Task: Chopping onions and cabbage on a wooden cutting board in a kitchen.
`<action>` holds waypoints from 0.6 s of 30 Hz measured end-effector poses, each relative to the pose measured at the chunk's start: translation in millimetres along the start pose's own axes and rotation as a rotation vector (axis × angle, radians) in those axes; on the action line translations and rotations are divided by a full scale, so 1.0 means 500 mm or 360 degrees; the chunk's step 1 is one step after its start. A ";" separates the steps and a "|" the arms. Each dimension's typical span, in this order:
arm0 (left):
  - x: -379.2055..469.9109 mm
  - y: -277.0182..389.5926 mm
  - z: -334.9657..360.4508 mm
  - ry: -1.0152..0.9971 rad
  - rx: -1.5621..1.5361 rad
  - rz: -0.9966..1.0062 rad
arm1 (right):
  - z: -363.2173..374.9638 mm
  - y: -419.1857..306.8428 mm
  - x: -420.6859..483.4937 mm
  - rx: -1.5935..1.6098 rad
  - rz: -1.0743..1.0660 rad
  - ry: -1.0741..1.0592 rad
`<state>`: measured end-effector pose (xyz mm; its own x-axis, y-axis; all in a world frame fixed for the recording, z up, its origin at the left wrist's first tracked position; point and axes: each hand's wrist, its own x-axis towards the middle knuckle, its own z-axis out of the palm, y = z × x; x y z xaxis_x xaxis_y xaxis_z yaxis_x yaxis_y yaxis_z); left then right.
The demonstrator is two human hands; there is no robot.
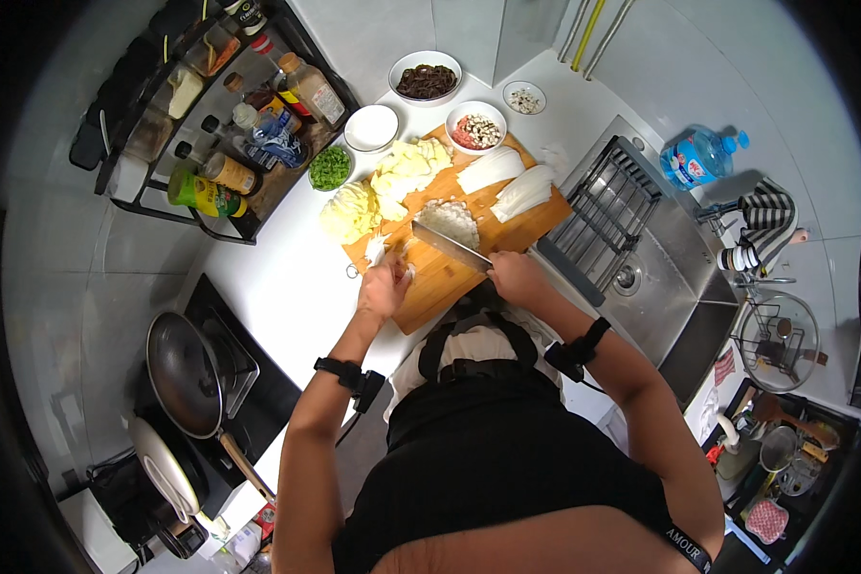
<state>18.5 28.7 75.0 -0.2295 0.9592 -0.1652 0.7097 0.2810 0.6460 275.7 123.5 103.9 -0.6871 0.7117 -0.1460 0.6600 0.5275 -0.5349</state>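
My right hand (514,278) grips the handle of a kitchen knife (450,247), whose blade lies across the wooden cutting board (430,305) beside a pile of finely chopped white vegetable (450,221). On the board's left part, my left hand (384,285) has bent fingers at small white vegetable pieces (375,249); whether it grips them is hidden. Yellow cabbage leaves (409,168) lie along the board's far left side, and a second heap of leaves (351,213) is nearer my left hand. Two sliced white cabbage stem portions (522,192) rest at the board's upper right.
Bowls of minced meat with chopped pieces (476,128), dark strips (426,80) and chopped greens (329,168) stand beyond the board, with a white bowl (371,128). A sink (660,287) with a rack (610,201) is right; a bottle shelf (258,208) and a wok (184,373) are left.
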 end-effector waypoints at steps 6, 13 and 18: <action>0.031 -0.003 -0.017 0.0049 0.0181 0.0126 | 0.001 0.003 0.004 -0.0015 0.0012 -0.0033; 0.074 -0.017 -0.005 -0.0143 0.0502 0.0558 | -0.001 -0.002 0.002 -0.0040 -0.0030 0.0005; 0.065 -0.014 -0.009 -0.0034 0.0450 0.0571 | -0.003 -0.005 0.001 -0.0040 0.0004 -0.0011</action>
<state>3.1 57.8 68.8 0.0759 0.9970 0.0145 0.8963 -0.0746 0.4370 274.3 123.2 106.5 -0.6875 0.7099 -0.1532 0.6691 0.5371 -0.5136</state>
